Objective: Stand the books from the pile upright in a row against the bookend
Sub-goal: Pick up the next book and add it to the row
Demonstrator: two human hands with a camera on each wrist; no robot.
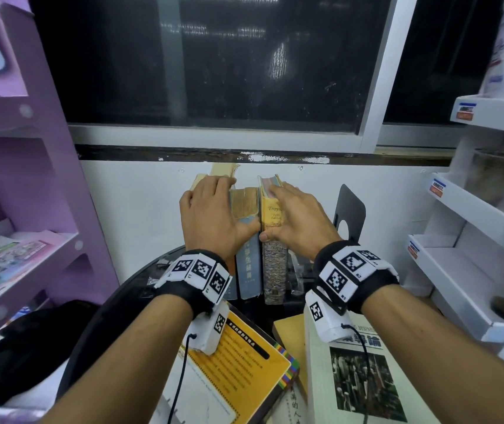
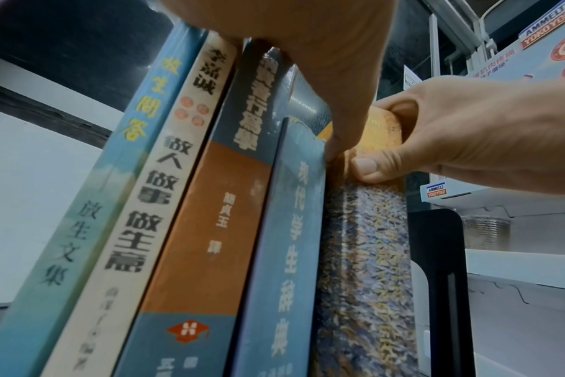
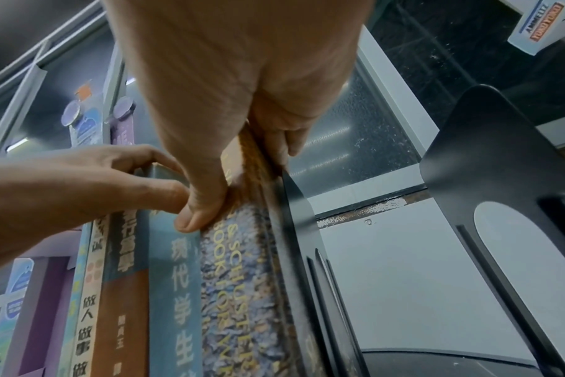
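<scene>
Right hand [image 1: 298,215] pinches the speckled, yellow-topped hardback [image 1: 273,270]; left hand [image 1: 211,215] clasps the upright blue and orange paperbacks [image 1: 248,270] at its 9 o'clock. Slide all together toward the black metal bookend [image 1: 350,215] at 3 o'clock, bases flat on the desk [image 1: 128,301].

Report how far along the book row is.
Done: five books stand side by side, spines out. In hand: the left hand grips the blue book at its top; the right hand grips the mottled book at the row's right end, near the black bookend. Left: at least a yellow book and a white book lie flat nearer the person.
</scene>
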